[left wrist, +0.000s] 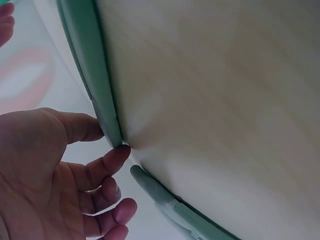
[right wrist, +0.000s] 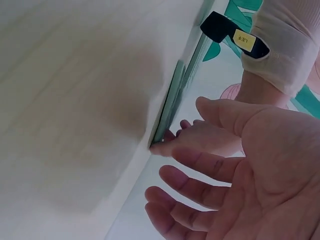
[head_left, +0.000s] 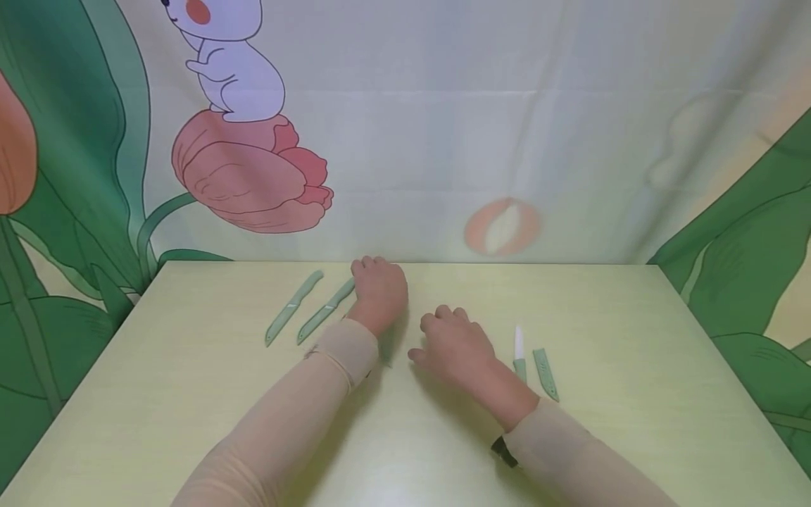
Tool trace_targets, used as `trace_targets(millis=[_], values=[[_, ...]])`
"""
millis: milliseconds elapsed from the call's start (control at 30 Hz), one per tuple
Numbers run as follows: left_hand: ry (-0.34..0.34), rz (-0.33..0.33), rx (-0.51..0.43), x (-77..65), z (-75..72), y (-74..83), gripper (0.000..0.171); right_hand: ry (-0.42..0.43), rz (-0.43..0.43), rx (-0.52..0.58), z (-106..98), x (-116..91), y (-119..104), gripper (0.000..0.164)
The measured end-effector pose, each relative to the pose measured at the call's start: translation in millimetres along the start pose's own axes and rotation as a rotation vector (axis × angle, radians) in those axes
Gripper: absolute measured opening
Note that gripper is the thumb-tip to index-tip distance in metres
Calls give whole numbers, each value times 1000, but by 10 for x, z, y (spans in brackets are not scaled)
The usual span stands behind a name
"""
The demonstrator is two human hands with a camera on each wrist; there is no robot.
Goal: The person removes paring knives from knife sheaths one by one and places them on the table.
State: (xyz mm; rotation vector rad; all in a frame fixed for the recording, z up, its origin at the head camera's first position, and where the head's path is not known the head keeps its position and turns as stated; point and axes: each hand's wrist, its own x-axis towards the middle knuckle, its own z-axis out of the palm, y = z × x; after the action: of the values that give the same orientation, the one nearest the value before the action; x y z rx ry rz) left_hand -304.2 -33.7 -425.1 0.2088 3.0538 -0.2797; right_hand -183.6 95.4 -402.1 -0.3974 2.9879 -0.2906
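pale tabletop beneath, left fingers pinch a green knife; right fingers spread, empty.

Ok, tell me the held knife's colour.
Green; the knife shows best in the left wrist view.

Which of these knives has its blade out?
The knife right of the right hand: its white blade is bare, and a green sheath lies alongside. The leftmost knife, its neighbour and the third knife, pinched by the left hand, all look sheathed.
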Motion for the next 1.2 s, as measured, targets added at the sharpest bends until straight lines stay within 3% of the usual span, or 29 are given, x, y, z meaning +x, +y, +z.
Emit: trace_targets(millis=[200, 367, 600, 967, 1200], values=[[0, -43, -31, -25, 18, 43, 30, -34, 53, 5, 68, 89, -117, 42], [-52, -57, -48, -34, 3, 72, 34, -61, 94, -21, 132, 138, -171, 39], [-73, -71, -45, -28, -3, 92, 34, -77, 84, -39, 162, 161, -187, 32], [5, -115, -101, -33, 13, 101, 34, -107, 115, -45, 159, 176, -161, 26], [86, -126, -177, -91, -77, 67, 44, -57, 102, 14, 97, 131, -97, 26]])
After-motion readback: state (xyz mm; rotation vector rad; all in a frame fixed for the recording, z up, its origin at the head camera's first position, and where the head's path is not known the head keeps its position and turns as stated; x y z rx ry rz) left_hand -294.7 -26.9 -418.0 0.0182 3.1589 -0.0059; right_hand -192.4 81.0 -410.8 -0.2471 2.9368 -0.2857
